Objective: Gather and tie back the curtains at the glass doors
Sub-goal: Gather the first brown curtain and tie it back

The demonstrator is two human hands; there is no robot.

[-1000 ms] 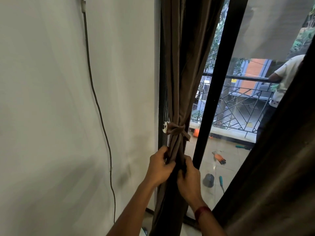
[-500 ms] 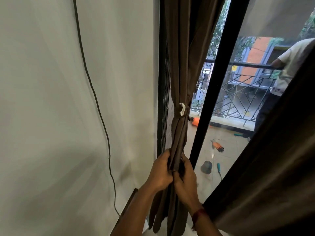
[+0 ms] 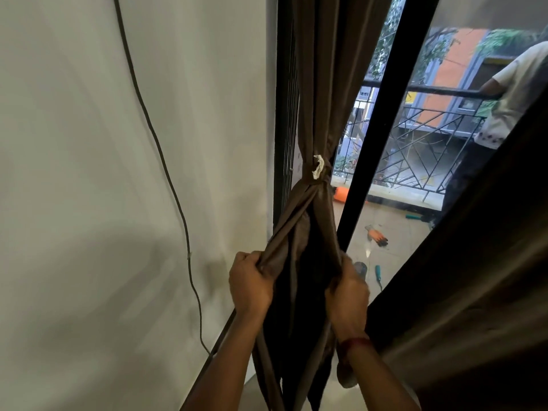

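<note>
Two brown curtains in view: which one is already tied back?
The left curtain: a tie with a frayed white end cinches it into a bundle. The right curtain hangs loose, with no tie showing.

No legible text or labels.

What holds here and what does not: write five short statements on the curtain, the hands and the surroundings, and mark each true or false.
1. The left hand and the right hand both grip the brown curtain below its tie. True.
2. The curtain hangs loose with nothing round it. False: the tie cinches it, with a frayed white end at the knot.
3. A dark cable runs down the wall left of the door. True.
4. Nothing is worn near the right hand. False: a red band circles its wrist.
5. An orange glove lies on the balcony floor beyond the glass. True.
</note>
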